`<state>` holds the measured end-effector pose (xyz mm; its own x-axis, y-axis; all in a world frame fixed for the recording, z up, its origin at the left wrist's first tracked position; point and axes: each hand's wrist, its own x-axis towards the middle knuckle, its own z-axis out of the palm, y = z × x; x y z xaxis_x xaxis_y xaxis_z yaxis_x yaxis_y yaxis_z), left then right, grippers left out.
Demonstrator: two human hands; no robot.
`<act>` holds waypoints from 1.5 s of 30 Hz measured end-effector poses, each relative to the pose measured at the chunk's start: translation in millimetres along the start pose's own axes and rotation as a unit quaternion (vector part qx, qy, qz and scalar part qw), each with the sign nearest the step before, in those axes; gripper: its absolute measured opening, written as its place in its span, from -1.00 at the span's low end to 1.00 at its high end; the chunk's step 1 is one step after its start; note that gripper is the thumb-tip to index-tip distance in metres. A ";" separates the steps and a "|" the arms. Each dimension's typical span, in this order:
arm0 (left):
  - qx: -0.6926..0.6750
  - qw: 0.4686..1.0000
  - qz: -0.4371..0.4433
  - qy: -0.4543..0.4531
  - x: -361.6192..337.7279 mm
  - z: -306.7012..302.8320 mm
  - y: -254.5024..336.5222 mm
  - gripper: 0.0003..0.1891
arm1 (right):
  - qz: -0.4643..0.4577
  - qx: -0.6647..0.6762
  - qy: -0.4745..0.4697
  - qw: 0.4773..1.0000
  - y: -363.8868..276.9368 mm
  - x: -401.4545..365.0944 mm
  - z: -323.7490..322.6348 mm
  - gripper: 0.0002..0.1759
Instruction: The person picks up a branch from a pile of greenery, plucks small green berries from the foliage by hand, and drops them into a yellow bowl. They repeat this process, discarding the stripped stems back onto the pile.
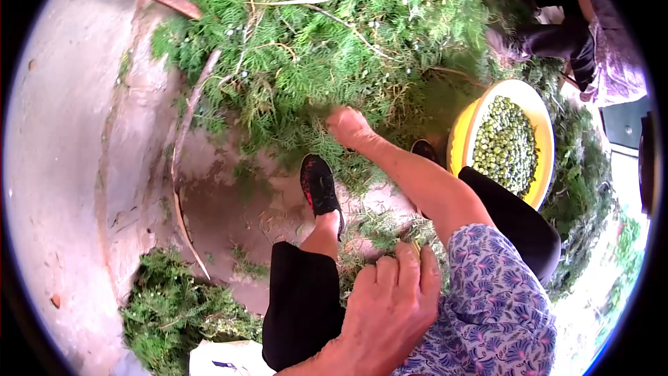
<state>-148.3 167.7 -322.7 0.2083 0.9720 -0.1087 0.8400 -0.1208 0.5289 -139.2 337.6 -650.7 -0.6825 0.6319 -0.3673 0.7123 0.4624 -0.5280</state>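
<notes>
Concrete ground (pixel 69 132) outdoors, big pile of green branches (pixel 313 35) straight ahead, smaller heap (pixel 174 306) at lower left, yellow basin (pixel 466 125) of green berries (pixel 504 143) to the right beside the knee, another person (pixel 577 35) sitting at top right. Right hand (pixel 348 125) is stretched forward into the pile's near edge, fingers sunk in foliage so I can't tell if it's gripping; left hand (pixel 390 306) sits close in over the lap, fingers curled closed, contents hidden. Pile is nearer the right hand, its long bare stem (pixel 184 132) runs away to the left, and open floor lies left of the shoe (pixel 319 184).
</notes>
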 end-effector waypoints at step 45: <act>0.041 0.999 -0.004 -0.011 30.9 0.9 12.2 -0.62 | 0.102 0.037 0.179 0.978 8.3 42.4 -93.0 -0.57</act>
<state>-131.2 196.1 -320.4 0.2115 0.9683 -0.1326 0.8800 -0.1296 0.4570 -147.0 426.0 -599.5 -0.4170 0.8896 -0.1862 0.8051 0.2665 -0.5299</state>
